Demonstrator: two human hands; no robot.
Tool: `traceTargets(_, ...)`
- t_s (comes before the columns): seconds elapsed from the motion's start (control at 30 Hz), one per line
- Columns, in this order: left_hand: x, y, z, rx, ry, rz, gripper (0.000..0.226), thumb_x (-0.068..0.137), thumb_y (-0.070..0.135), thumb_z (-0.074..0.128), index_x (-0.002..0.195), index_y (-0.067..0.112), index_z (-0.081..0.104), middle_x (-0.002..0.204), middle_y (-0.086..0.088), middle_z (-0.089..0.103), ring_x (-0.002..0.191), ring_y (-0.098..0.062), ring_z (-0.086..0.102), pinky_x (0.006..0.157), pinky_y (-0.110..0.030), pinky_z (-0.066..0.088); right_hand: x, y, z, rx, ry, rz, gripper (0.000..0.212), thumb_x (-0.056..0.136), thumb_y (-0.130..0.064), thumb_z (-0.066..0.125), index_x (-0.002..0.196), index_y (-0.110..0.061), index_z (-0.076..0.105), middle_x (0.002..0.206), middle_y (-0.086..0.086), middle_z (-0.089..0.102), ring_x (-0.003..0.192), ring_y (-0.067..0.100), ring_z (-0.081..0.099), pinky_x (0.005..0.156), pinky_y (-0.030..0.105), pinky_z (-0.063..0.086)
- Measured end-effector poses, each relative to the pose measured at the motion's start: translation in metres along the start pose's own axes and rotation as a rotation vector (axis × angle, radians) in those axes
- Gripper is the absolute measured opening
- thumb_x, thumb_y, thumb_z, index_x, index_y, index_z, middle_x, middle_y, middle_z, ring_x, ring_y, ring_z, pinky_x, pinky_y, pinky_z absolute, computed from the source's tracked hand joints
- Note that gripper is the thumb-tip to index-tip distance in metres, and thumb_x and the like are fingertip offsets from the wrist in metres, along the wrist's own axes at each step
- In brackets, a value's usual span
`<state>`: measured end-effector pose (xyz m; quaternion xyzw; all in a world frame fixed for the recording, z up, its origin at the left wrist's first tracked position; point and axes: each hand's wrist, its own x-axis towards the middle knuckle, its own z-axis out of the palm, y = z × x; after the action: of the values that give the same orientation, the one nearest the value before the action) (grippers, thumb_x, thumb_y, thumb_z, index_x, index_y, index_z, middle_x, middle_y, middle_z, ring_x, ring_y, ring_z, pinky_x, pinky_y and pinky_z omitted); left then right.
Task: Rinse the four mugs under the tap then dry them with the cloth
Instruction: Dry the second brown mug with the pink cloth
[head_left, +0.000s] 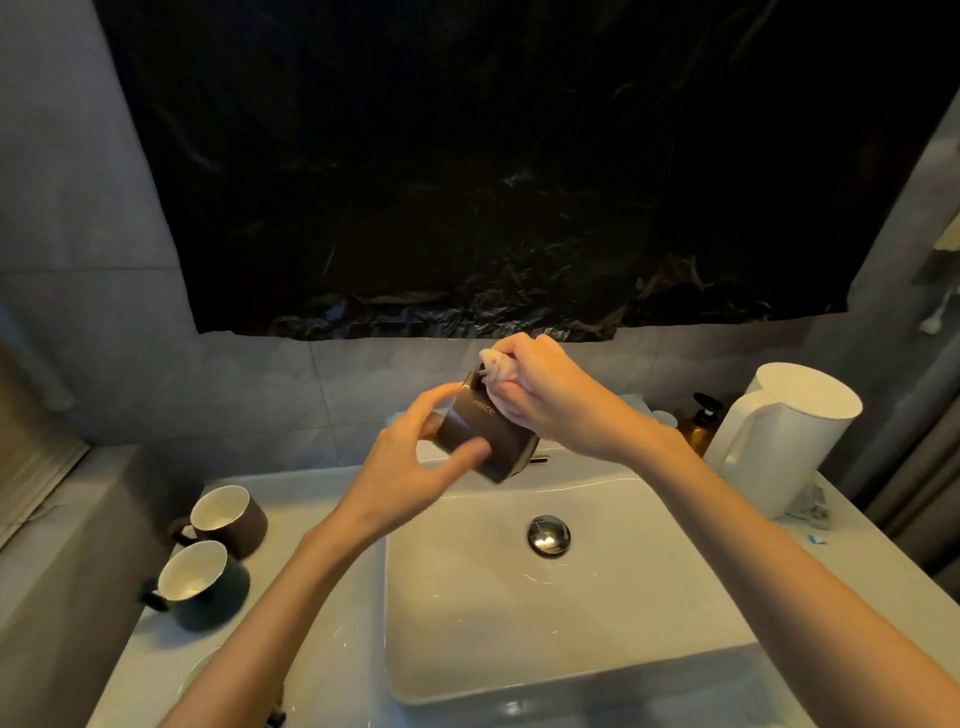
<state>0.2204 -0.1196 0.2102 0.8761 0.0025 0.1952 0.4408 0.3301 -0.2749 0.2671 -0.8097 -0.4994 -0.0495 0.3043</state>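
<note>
A dark brown mug (485, 434) is held tilted above the back of the white sink (571, 623). My left hand (410, 462) holds it from the left, thumb over its side and fingers round its far side. My right hand (545, 395) grips a pale cloth (498, 364) and presses it against the mug's handle end. Two more mugs stand on the counter at left: a brown one (228, 519) and a dark green one (200, 582), both upright with white insides. The tap is hidden behind the hands.
A white jug (779, 441) and an amber pump bottle (701, 423) stand at the sink's right rear. A chrome drain plug (549, 535) sits in the basin. Black plastic sheeting (493, 182) covers the wall above. A pale rim (200, 670) shows on the counter at the lower left.
</note>
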Motion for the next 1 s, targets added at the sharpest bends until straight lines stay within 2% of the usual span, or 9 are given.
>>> traceTargets(0.03,0.005,0.004,0.001,-0.053,-0.004,-0.029,0.02,0.088,0.036,0.062,0.107,0.039,0.055,0.089,0.013,0.065,0.082,0.001,0.057,0.079,-0.018,0.043,0.001,0.0,-0.001,-0.026,-0.033,0.003,0.013,0.098,-0.022,0.047,0.085,-0.022,0.051,0.083,-0.015,0.048,0.081,0.012,0.041,0.072,0.031,0.036)
traceTargets(0.07,0.01,0.009,0.0,-0.098,-0.027,-0.056,0.008,0.094,0.03,0.054,0.097,0.026,0.06,0.079,0.006,0.065,0.071,0.0,0.054,0.073,-0.022,0.043,0.002,0.001,-0.003,-0.031,-0.049,0.014,0.011,0.098,-0.023,0.046,0.089,-0.02,0.052,0.085,-0.014,0.048,0.083,0.012,0.041,0.074,0.03,0.036)
traceTargets(0.17,0.015,0.016,-0.001,-0.27,-0.14,-0.123,0.017,0.098,0.02,0.048,0.099,0.014,0.064,0.079,0.01,0.068,0.076,0.001,0.058,0.073,-0.016,0.046,-0.002,0.0,-0.005,0.028,-0.051,0.045,0.015,0.098,-0.021,0.05,0.107,-0.011,0.057,0.099,-0.003,0.055,0.088,0.007,0.042,0.076,0.025,0.036)
traceTargets(0.27,0.012,0.011,0.002,-0.382,-0.107,-0.146,0.025,0.098,0.02,0.047,0.111,0.008,0.064,0.103,-0.01,0.07,0.094,-0.014,0.061,0.087,-0.027,0.047,-0.009,0.005,-0.004,0.184,0.082,0.055,0.023,0.096,-0.022,0.056,0.118,-0.017,0.059,0.102,-0.016,0.057,0.098,-0.003,0.049,0.082,0.016,0.04)
traceTargets(0.43,0.008,0.008,-0.002,-0.665,-0.007,-0.256,0.029,0.1,0.018,0.042,0.121,0.007,0.059,0.112,-0.01,0.069,0.102,-0.015,0.063,0.092,-0.029,0.049,-0.025,0.03,0.006,0.567,0.263,0.24,0.027,0.096,-0.018,0.056,0.122,-0.017,0.064,0.105,-0.008,0.068,0.1,0.004,0.063,0.076,0.016,0.051)
traceTargets(0.53,0.007,0.002,-0.01,-0.751,0.015,-0.268,0.029,0.1,0.017,0.039,0.121,0.012,0.059,0.11,-0.004,0.071,0.099,-0.009,0.065,0.08,-0.018,0.053,-0.031,0.044,0.014,0.602,0.302,0.367,0.033,0.094,-0.022,0.06,0.127,-0.024,0.058,0.111,-0.008,0.066,0.104,0.009,0.063,0.083,0.022,0.055)
traceTargets(0.67,0.004,0.0,-0.012,-0.715,-0.016,-0.294,0.028,0.099,0.021,0.042,0.12,0.016,0.059,0.111,-0.004,0.07,0.102,-0.011,0.064,0.083,-0.02,0.051,-0.022,0.034,0.024,0.524,0.406,0.424,0.027,0.088,-0.029,0.067,0.112,-0.023,0.056,0.103,-0.009,0.065,0.098,0.008,0.063,0.081,0.025,0.054)
traceTargets(0.8,0.004,0.002,-0.009,-0.701,-0.006,-0.305,0.028,0.099,0.022,0.042,0.12,0.013,0.059,0.11,-0.006,0.07,0.1,-0.011,0.065,0.088,-0.025,0.049,-0.015,0.014,0.033,0.306,0.389,0.287,0.018,0.093,-0.031,0.06,0.107,-0.025,0.071,0.105,-0.013,0.064,0.104,0.003,0.054,0.083,0.022,0.048)
traceTargets(1.0,0.005,0.002,-0.013,-0.761,0.045,-0.328,0.031,0.1,0.023,0.041,0.121,0.01,0.059,0.112,-0.009,0.069,0.1,-0.015,0.063,0.094,-0.034,0.047,-0.035,0.003,0.043,0.094,0.418,-0.147,0.022,0.091,-0.013,0.064,0.112,-0.018,0.07,0.111,-0.002,0.063,0.106,0.012,0.054,0.09,0.019,0.04)
